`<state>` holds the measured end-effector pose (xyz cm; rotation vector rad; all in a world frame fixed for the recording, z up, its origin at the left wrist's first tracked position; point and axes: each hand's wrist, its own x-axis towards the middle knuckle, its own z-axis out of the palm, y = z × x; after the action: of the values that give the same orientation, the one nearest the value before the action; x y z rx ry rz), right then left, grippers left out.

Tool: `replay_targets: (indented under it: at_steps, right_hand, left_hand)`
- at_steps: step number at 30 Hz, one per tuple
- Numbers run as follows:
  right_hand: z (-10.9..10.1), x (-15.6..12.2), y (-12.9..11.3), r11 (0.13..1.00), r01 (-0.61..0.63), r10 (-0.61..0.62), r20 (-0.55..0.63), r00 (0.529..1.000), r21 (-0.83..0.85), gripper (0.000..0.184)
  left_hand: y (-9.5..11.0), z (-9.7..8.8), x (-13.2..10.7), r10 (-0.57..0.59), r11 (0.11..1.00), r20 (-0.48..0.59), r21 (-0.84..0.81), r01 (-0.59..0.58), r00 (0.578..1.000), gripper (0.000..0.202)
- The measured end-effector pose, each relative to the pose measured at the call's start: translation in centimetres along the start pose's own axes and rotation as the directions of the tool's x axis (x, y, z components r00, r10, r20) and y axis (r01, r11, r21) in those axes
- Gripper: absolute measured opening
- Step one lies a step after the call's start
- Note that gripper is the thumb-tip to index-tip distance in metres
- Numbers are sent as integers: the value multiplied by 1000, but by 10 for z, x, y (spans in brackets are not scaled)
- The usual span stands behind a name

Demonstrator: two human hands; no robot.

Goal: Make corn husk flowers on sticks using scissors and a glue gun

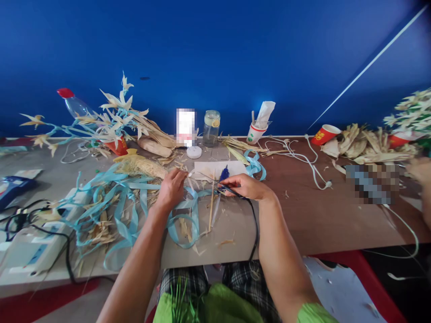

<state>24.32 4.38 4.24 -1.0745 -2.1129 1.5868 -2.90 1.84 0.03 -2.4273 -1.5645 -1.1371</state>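
Note:
My left hand [172, 186] is closed in a pinch, with a small pale strip of husk [190, 173] at its fingertips. My right hand [247, 185] is wrapped round dark-handled scissors [209, 178], whose slim blades point left toward that strip. Just behind the right fingers lies a blue glue gun [224, 172], partly covered. A thin wooden stick [212, 202] rests on the table between my hands, over the edge of a white sheet [202, 168]. Light blue ribbon [183, 244] curls beside and under my left wrist, among dried husk scraps.
Husk flowers on blue stems [116, 103] stand in a red cup at left, near a power strip [50, 244]. A glass jar [211, 129], a white cup [256, 133] and white cables [299, 154] line the back. Another person's hand [420, 170] is at far right.

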Motion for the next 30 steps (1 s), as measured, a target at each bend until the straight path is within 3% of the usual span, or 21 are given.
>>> replay_targets:
  at_steps: [10, 23, 27, 30]
  right_hand:
    - [-3, -1, 1, 999, -3, 4, 31, 1000, -37, 48]
    - [-3, 0, 13, 1000, -17, 17, -46, 999, 0, 45]
    - [-2, 5, 16, 1000, -30, 31, -148, 989, 4, 45]
    - [8, 14, 10, 998, 14, -29, -249, 968, -62, 42]
  left_hand:
    - [1, -2, 1, 6, 1000, 14, -19, -6, 1000, 24]
    - [3, -4, 2, 32, 998, 23, -47, -31, 999, 24]
    - [6, -6, 3, -64, 989, -39, -134, 58, 997, 22]
    - [12, -6, 5, -262, 937, -119, -268, 223, 958, 18]
